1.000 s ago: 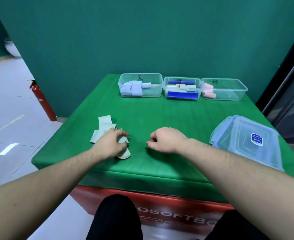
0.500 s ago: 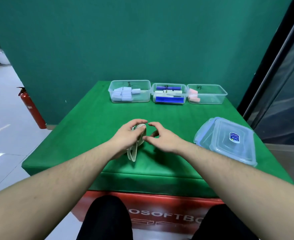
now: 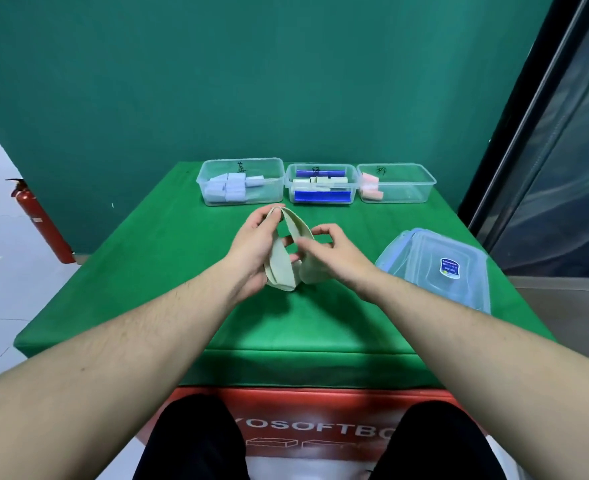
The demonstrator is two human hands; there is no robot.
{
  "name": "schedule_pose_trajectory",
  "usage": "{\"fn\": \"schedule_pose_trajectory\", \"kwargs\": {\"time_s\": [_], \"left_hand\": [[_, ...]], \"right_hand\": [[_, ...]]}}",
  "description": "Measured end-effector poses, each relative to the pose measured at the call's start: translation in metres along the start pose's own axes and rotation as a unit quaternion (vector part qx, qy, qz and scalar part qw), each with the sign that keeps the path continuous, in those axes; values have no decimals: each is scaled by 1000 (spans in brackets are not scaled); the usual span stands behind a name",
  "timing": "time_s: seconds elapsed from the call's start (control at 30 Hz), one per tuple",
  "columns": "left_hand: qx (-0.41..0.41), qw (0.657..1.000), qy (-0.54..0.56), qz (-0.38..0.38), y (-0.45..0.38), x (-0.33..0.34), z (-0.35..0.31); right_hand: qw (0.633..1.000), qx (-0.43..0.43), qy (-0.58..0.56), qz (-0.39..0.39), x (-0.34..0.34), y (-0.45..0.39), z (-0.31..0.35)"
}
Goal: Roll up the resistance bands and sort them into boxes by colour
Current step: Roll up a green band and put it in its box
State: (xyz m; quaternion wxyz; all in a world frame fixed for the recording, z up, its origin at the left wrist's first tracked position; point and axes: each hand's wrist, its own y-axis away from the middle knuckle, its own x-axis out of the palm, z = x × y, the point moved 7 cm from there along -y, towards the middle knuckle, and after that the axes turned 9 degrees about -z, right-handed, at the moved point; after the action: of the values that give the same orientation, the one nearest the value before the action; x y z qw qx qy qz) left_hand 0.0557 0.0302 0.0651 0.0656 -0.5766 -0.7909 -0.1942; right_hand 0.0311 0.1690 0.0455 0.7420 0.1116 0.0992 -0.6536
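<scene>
**One pale band held between two hands, three boxes behind**

One pale green band (image 3: 287, 252) is held up in the middle of the frame, above the green table (image 3: 168, 271). Its upper end is pinched by the left hand (image 3: 255, 249) between thumb and fingers, and the loop hangs down along the palm. The right side of the loop is held by the right hand (image 3: 331, 252), whose fingers are curled around it; how tightly it is gripped cannot be told. The lower end of the band is close to the table, but whether it touches cannot be told.

Three clear boxes are seen in one row at the far edge of the table, in the upper middle of the frame. In the left box (image 3: 240, 181) several light blue rolls (image 3: 229, 188) are lying; the exact number cannot be counted. In the middle box (image 3: 321, 183) two dark blue rolls (image 3: 321, 196) and a few pale rolls (image 3: 320, 181) between them are seen. In the right box (image 3: 396, 183) two pink rolls (image 3: 371, 185) are placed at its left side.

A stack of clear lids (image 3: 438, 268) is lying at the right of the frame, near the right forearm. One red extinguisher (image 3: 42, 221) is standing on the floor at the left.
</scene>
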Motion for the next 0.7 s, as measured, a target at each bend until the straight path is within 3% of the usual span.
{"fn": "schedule_pose_trajectory", "kwargs": {"time_s": [0.1, 0.27, 0.37, 0.47, 0.57, 0.7], "left_hand": [[-18, 997, 69, -8, -1, 6, 0], [-32, 996, 65, -50, -6, 3, 16], [-86, 991, 81, -67, -11, -1, 32], [-170, 984, 8, -53, -11, 0, 55], [-228, 970, -89, 16, -10, 9, 77], [-224, 944, -216, 110, -14, 22, 93]], "right_hand": [[998, -4, -16, 61, 6, 5, -11], [998, 27, -21, 50, 0, 6, -22], [999, 45, 6, 28, -17, 3, -31], [999, 47, 19, -18, -41, -6, -38], [993, 64, -37, -88, -70, -19, -39], [982, 89, -111, -128, -93, -39, -36]]}}
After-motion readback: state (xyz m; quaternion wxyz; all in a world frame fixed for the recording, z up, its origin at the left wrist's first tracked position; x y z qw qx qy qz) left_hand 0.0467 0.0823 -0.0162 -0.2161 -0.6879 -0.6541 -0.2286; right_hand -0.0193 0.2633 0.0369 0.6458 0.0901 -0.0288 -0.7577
